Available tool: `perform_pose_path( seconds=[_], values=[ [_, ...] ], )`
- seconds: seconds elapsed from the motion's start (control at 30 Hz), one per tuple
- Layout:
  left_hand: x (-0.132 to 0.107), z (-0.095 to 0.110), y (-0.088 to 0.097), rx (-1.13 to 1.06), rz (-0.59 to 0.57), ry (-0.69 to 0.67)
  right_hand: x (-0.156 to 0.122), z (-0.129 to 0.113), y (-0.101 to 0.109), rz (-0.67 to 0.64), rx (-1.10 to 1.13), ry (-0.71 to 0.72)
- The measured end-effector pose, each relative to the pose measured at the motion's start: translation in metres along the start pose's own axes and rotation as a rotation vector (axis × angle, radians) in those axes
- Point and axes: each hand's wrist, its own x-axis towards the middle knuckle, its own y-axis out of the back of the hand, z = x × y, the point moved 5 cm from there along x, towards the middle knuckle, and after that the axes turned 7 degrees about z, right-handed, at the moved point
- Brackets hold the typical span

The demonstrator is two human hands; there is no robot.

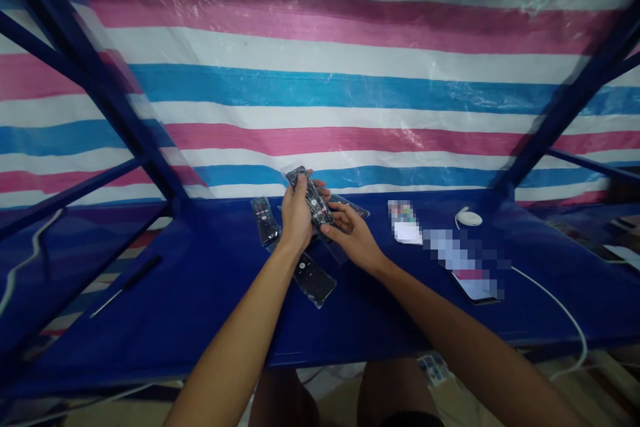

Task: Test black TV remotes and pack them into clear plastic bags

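My left hand point(296, 215) grips a black remote control in a clear plastic sleeve point(311, 196), held tilted above the blue shelf point(200, 293). My right hand point(353, 235) pinches the lower end of the same remote from the right. Another bagged remote point(265, 220) lies on the shelf just left of my left hand. A further bagged remote point(313, 278) lies under my left wrist, nearer to me. One more bagged remote point(353, 205) shows behind my right hand.
A white round device point(469, 217) with a white cable point(560, 307) sits at the right. A blurred-out flat object point(450, 253) lies beside it. A black-handled tool point(131, 280) lies at the left. Blue rack posts point(565, 107) frame both sides, with a striped tarp point(320, 80) behind.
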Motion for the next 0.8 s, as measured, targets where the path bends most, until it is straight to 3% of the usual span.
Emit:
perform_pose_path(
  seconds=[0.13,0.2,0.33,0.43,0.53,0.63,0.73,0.8],
  values=[
    [0.003,0.025,-0.015,-0.027,-0.013,-0.079,-0.002,0.008,0.000,-0.113,0.288,-0.377],
    [0.005,0.036,-0.023,-0.016,-0.042,-0.097,-0.005,0.009,-0.002,-0.182,0.361,-0.484],
    [0.012,0.053,-0.035,0.024,-0.066,-0.141,-0.008,0.013,-0.005,-0.268,0.355,-0.562],
    [0.025,0.064,-0.031,0.003,-0.018,-0.170,-0.005,0.011,0.004,-0.314,0.270,-0.565],
    [0.045,0.078,-0.006,-0.064,0.078,-0.222,0.004,-0.002,0.032,-0.322,0.145,-0.532],
    [0.065,0.084,0.041,-0.108,0.273,-0.313,0.015,-0.025,0.073,-0.254,0.060,-0.408],
    [0.074,0.069,0.086,-0.008,0.456,-0.318,0.022,-0.042,0.109,-0.107,0.033,-0.326],
    [0.073,0.044,0.101,0.148,0.494,-0.197,0.024,-0.050,0.121,-0.033,0.050,-0.257]
  ],
)
